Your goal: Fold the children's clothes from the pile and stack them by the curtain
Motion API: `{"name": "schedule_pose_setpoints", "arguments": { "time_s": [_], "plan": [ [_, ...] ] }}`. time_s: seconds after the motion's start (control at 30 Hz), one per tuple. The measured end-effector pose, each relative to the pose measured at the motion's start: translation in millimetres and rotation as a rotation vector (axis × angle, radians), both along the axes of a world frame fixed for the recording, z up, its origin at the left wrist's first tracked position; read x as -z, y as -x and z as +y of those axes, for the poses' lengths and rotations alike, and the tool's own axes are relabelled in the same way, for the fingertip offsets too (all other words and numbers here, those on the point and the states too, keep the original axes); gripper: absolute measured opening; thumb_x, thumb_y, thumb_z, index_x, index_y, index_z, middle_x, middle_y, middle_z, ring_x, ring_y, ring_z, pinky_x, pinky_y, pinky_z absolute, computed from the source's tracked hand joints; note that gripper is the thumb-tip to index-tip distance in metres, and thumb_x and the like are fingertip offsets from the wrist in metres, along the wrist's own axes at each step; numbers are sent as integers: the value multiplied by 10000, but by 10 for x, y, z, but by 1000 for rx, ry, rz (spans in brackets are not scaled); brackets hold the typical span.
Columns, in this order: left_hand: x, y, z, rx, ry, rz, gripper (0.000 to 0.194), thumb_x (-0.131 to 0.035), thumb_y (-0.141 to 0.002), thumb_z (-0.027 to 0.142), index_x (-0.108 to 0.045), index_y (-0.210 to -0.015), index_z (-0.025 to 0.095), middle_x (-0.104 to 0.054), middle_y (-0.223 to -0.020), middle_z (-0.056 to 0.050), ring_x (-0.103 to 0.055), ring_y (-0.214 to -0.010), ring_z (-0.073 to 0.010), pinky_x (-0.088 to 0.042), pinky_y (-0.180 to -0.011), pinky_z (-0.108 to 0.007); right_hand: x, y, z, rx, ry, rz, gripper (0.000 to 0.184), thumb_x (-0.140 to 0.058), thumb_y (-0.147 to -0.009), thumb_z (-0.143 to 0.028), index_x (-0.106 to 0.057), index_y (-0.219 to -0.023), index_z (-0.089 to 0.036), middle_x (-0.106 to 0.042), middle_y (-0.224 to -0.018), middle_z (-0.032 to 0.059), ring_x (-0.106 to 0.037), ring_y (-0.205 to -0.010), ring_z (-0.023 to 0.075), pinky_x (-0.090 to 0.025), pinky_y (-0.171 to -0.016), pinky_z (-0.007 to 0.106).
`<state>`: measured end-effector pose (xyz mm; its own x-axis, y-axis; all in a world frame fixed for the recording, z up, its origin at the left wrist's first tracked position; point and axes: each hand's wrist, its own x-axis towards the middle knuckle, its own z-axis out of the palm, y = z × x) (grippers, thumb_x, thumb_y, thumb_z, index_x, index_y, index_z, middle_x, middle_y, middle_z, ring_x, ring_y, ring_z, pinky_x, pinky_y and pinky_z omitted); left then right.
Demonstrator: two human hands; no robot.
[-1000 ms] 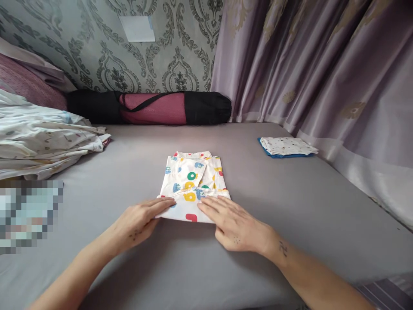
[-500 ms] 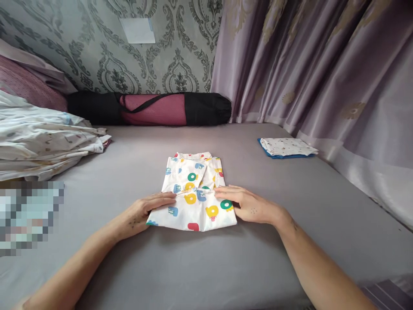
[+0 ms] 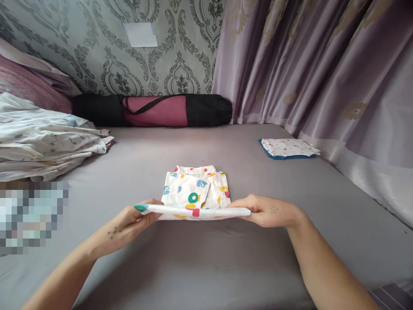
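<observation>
A small white shirt printed with coloured shapes lies partly folded on the grey bed sheet, collar toward the wall. Its near edge is lifted off the sheet and held taut between both hands. My left hand pinches the left corner of that edge. My right hand pinches the right corner. Both hands are closed on the cloth.
A folded white and blue cloth lies at the right by the purple curtain. A black and pink rolled mat bag lies along the patterned wall. Crumpled bedding and pillows are piled at the left.
The hands went from lying flat on the shirt's near part to gripping its corners, and the near edge has risen off the sheet toward the collar.
</observation>
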<state>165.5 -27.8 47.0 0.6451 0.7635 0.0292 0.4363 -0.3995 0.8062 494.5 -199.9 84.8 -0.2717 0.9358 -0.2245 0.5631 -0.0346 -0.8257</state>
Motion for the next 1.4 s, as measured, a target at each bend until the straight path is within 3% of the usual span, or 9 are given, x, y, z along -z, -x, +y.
{"name": "schedule_pose_setpoints", "arguments": {
  "time_s": [0.13,0.27,0.43,0.63,0.77,0.87,1.07,1.27,1.4],
  "plan": [
    [0,-188,45,101,249,-84,401,-604,-816,540,-672,-1069,237,-710,-964,-62,-653,-908,-264,-563,-767,-352,127,3,77,160,23,18,335,-473,-933,-427,-637,-790,-172,-484,-565,-57,-392,-487,82,-341,-482,213],
    [-4,-407,83,-69,343,-160,428,-610,-803,553,-629,-1042,199,-698,-952,-62,-652,-885,-246,-551,-735,-336,295,75,234,411,-127,212,282,-499,-911,-428,-634,-918,-180,-622,-734,-7,-563,-649,135,-467,-606,249],
    [76,-662,203,-232,258,-181,415,-599,-753,575,-601,-848,172,-632,-728,-19,-598,-655,-173,-481,-552,-258,518,147,497,729,-274,91,289,-502,-887,-443,-631,-894,-184,-666,-714,16,-613,-662,170,-488,-595,261],
    [320,-841,450,-350,143,-67,415,-569,-757,547,-626,-882,155,-606,-668,-19,-570,-608,-166,-429,-524,-246,671,128,714,915,-247,-161,285,-485,-883,-398,-611,-1022,-184,-691,-716,31,-644,-712,194,-469,-655,287],
    [290,-820,455,-393,177,53,576,-593,-741,544,-580,-1152,141,-644,-802,-53,-612,-692,-195,-447,-557,-264,716,97,682,888,-194,-79,494,-511,-865,-394,-466,-1311,-184,-712,-803,22,-670,-789,190,-489,-726,298],
    [216,-749,381,-292,212,0,679,-629,-721,514,-513,-1312,200,-616,-855,-31,-610,-721,-182,-459,-587,-260,731,97,605,769,-228,-28,548,-538,-834,-331,-442,-1361,-216,-708,-912,19,-653,-773,165,-498,-722,290],
    [278,-641,355,-117,-11,15,445,-508,-814,442,-643,-1170,210,-517,-764,2,-504,-696,-152,-433,-647,-265,713,166,538,723,-301,-211,480,-497,-857,-282,-542,-1329,-213,-683,-918,32,-600,-699,151,-509,-746,316],
    [405,-642,421,-56,-220,150,435,-429,-865,413,-593,-1197,185,-582,-962,-67,-529,-749,-181,-465,-745,-328,787,211,580,680,-357,-367,461,-400,-907,-233,-526,-1347,-173,-581,-1329,109,-573,-1161,212,-454,-987,344],
    [403,-655,429,-81,-229,227,449,-419,-872,428,-594,-1197,173,-583,-970,-78,-550,-762,-197,-473,-759,-338,821,213,588,654,-322,-428,480,-366,-922,-222,-492,-1375,-127,-536,-1385,127,-524,-1248,208,-421,-1039,317]
  ]
}}
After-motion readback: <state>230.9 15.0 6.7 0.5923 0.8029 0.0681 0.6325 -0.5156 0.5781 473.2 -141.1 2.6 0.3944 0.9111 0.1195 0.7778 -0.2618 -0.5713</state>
